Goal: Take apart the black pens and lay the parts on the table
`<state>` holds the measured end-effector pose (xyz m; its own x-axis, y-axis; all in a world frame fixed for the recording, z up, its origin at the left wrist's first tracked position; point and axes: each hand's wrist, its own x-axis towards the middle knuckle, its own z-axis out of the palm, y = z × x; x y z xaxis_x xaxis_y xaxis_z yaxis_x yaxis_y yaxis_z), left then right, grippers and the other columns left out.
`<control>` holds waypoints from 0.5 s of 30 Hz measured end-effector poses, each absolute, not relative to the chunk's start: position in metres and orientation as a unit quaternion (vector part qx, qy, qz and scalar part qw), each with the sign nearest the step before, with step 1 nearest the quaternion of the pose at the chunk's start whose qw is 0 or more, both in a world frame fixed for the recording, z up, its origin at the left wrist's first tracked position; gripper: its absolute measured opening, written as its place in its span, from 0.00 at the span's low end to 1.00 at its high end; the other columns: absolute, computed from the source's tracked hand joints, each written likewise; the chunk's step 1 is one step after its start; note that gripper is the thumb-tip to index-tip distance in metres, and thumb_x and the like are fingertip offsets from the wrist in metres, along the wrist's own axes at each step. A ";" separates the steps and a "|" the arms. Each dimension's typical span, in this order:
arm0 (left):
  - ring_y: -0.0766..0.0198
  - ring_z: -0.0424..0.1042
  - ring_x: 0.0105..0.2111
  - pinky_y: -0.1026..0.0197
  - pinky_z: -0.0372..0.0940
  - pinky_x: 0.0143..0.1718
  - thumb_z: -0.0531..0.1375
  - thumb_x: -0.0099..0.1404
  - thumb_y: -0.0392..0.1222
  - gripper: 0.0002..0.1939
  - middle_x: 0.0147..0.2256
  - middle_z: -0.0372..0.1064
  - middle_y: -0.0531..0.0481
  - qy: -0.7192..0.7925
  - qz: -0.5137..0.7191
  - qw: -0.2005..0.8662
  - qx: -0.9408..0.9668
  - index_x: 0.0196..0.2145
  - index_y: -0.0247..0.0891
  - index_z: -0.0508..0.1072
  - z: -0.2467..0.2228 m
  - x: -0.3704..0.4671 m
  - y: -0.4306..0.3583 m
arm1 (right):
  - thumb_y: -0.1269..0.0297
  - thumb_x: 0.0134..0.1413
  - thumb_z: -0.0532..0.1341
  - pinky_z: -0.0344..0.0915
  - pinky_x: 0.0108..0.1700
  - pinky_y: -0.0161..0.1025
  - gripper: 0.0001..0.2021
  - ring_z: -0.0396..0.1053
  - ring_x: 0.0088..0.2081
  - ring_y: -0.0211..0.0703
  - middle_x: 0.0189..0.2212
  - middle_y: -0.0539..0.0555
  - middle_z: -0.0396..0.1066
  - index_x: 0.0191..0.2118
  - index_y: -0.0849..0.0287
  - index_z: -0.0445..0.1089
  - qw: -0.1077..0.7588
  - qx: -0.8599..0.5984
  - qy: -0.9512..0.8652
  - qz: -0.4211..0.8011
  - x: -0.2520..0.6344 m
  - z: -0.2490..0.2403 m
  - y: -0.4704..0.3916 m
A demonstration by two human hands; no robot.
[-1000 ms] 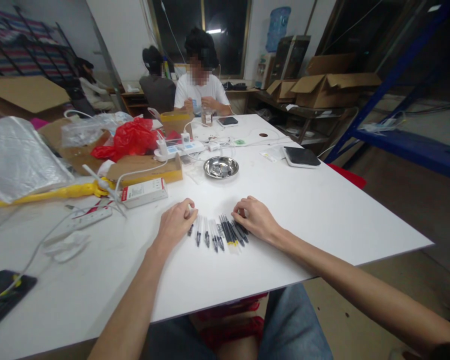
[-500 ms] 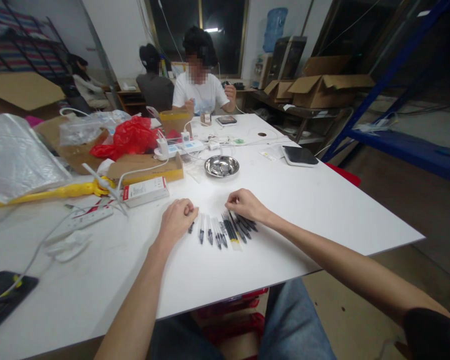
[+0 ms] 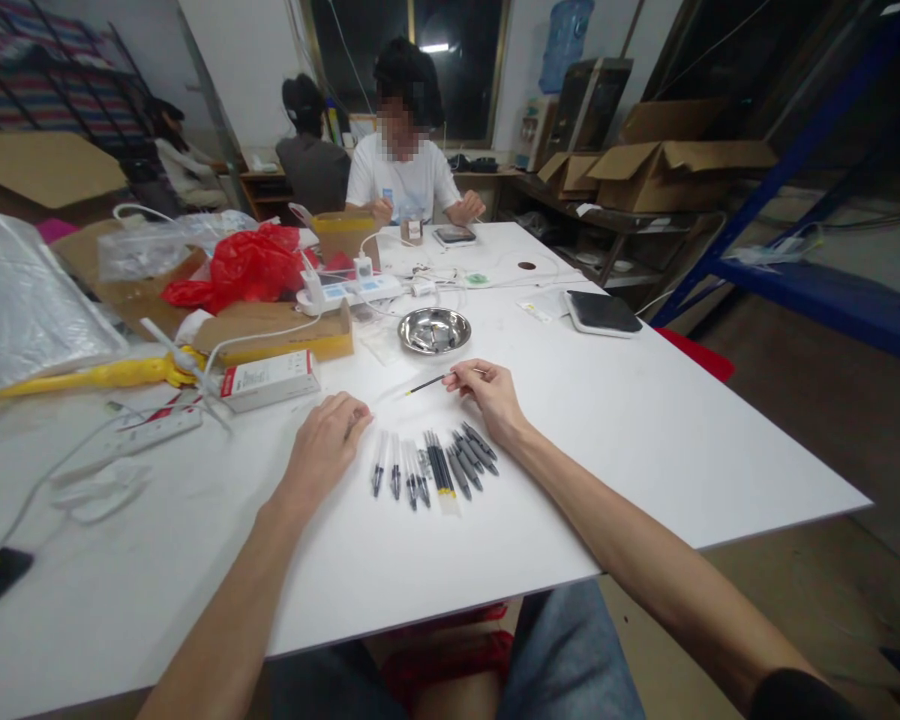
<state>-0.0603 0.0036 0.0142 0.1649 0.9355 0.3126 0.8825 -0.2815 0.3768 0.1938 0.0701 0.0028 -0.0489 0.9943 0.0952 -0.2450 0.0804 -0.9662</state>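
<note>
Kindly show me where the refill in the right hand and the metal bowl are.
Refill [image 3: 425, 385]: head view, middle of its dark shaft.
Metal bowl [image 3: 435, 352]: head view, near part of its rim.

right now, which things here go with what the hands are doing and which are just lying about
Likely in the work:
- yellow-tipped refill in the right hand
- clear pen barrels
- row of dark refills
- grey pen barrels
- perhaps the metal bowl

Seemingly just lying about:
- red plastic bag
- red-and-white box
- crumpled tissue
</note>
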 end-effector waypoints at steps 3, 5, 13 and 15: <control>0.56 0.72 0.42 0.55 0.62 0.48 0.53 0.72 0.44 0.09 0.38 0.73 0.48 0.590 0.295 0.064 0.749 0.36 0.40 0.69 0.017 -0.051 0.007 | 0.51 0.47 0.70 0.63 0.33 0.35 0.17 0.74 0.30 0.39 0.31 0.58 0.80 0.33 0.62 0.75 0.560 -0.387 -0.476 0.557 0.192 0.002 0.070; 0.56 0.72 0.42 0.56 0.62 0.47 0.53 0.72 0.44 0.09 0.37 0.74 0.48 0.575 0.323 0.070 0.748 0.36 0.40 0.69 0.019 -0.045 0.010 | 0.50 0.47 0.70 0.63 0.32 0.35 0.17 0.74 0.29 0.40 0.31 0.58 0.81 0.33 0.61 0.75 0.556 -0.386 -0.480 0.558 0.191 0.002 0.070; 0.59 0.71 0.39 0.57 0.62 0.44 0.55 0.70 0.42 0.07 0.35 0.73 0.49 0.532 0.385 0.093 0.749 0.34 0.40 0.70 0.016 -0.033 0.010 | 0.52 0.48 0.70 0.63 0.32 0.36 0.15 0.74 0.29 0.40 0.30 0.57 0.81 0.32 0.60 0.76 0.572 -0.391 -0.474 0.544 0.192 -0.002 0.072; 0.59 0.71 0.39 0.57 0.62 0.43 0.56 0.70 0.42 0.07 0.35 0.73 0.49 0.527 0.388 0.102 0.749 0.34 0.40 0.70 0.015 -0.031 0.010 | 0.53 0.48 0.70 0.62 0.32 0.36 0.14 0.74 0.29 0.40 0.29 0.56 0.80 0.32 0.60 0.76 0.577 -0.395 -0.465 0.543 0.194 -0.003 0.073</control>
